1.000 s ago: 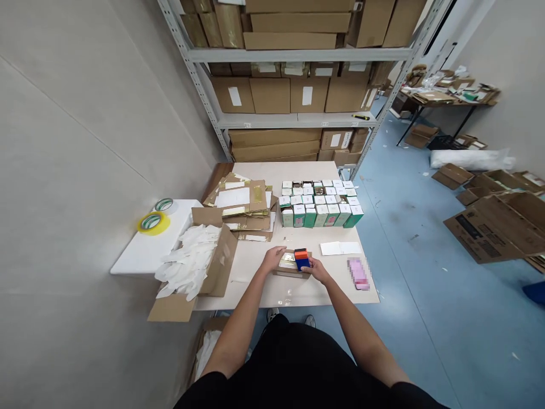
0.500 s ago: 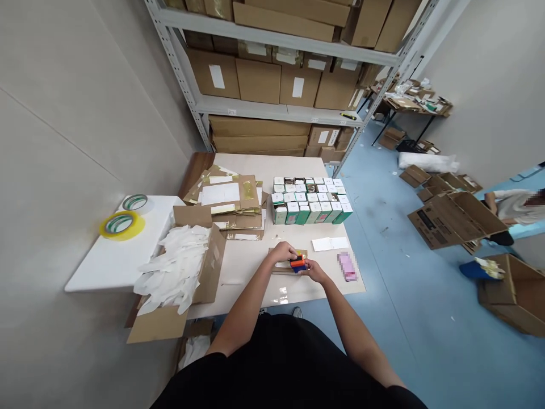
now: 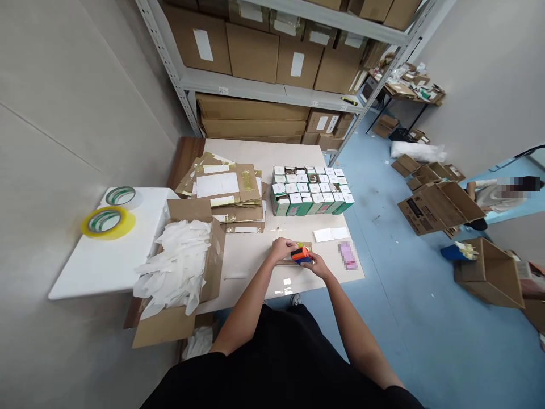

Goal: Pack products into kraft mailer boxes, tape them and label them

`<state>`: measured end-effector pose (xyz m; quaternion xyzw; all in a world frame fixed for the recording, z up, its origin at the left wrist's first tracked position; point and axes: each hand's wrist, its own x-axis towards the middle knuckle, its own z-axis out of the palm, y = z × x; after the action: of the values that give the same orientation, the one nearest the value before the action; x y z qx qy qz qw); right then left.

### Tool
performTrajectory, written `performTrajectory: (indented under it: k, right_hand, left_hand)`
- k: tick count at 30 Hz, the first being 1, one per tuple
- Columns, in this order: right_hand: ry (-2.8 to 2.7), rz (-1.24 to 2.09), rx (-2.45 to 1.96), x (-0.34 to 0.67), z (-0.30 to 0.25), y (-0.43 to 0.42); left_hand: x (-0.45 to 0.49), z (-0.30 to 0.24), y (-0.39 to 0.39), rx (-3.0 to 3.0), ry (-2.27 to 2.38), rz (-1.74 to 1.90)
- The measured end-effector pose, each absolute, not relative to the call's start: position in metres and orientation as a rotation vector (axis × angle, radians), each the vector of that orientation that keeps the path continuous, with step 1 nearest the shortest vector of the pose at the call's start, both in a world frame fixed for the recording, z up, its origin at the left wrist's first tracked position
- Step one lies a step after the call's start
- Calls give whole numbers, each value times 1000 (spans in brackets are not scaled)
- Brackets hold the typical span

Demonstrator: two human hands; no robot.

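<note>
In front of me, over the table, my right hand [image 3: 317,266] is closed round a small orange-and-blue block-shaped item [image 3: 301,255], whose exact kind I cannot make out. My left hand [image 3: 281,249] has its fingers pinched together at the item's left end; whether it grips the item too is hard to see. Under both hands lies a flat piece of brown cardboard [image 3: 284,262], partly covered by them. White cards [image 3: 331,234] and a blurred pink item [image 3: 348,255] lie to the right of my right hand.
Rows of white-and-green small boxes [image 3: 313,196] stand behind my hands. Flattened cardboard [image 3: 230,193] is piled at left, beside an open carton [image 3: 215,261] of white gloves. Tape rolls [image 3: 108,221] lie on a white surface. Shelving [image 3: 272,91] stands behind; a person [image 3: 498,193] is far right.
My view has shifted slightly. The orange-and-blue item is tilted differently, showing more of its orange top. Both hands stay at it, over the cardboard.
</note>
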<state>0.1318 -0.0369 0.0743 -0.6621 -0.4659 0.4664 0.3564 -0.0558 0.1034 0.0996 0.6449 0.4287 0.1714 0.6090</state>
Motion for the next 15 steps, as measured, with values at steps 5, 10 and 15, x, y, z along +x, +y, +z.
performTrajectory:
  k: [5, 10, 15]
  right_hand:
    - [-1147, 966, -1834, 121, 68, -39]
    - [-1207, 966, -1891, 135, 69, -27]
    - [-1258, 940, -1992, 156, 72, -22]
  left_hand:
    - [-59, 90, 105, 1390, 1038, 463]
    - [-52, 75, 99, 1239, 1155, 564]
    - [-66, 71, 109, 1068, 1251, 733]
